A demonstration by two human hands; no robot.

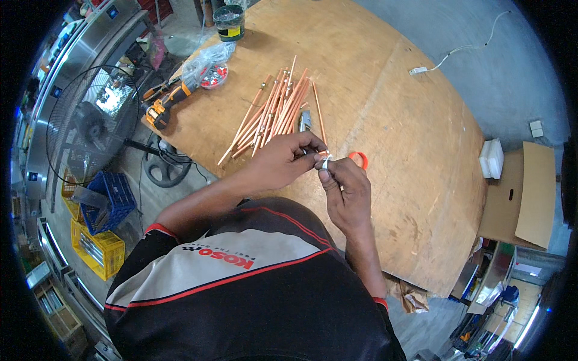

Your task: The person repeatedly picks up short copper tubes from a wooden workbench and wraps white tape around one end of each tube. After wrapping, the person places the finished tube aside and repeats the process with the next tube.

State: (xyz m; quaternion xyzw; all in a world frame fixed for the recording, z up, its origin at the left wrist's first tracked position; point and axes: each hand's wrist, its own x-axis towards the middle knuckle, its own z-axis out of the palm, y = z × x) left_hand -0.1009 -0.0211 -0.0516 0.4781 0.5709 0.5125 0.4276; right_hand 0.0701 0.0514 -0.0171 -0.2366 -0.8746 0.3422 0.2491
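Near the front edge of the wooden table, my two hands meet fingertip to fingertip. My left hand [280, 159] is closed in a pinch at the near end of a thin copper tube [320, 114], which points away from me. A narrow white strip [326, 163], like thread seal tape, shows at that end, pinched by the closed fingers of my right hand [348, 192]. Just beyond the right knuckles is an orange-red ring [359, 159]; whether it touches the hand I cannot tell. A loose pile of copper tubes [278, 108], several with brass-coloured fittings, lies beyond my left hand.
On the wooden table [403, 156] are an orange-and-black power tool [162, 111], a tub of small parts [214, 76] beside clear plastic, and a dark green bucket [229, 25]. A fan [90, 123] and crates [99, 246] stand left. A cardboard box [512, 192] is right.
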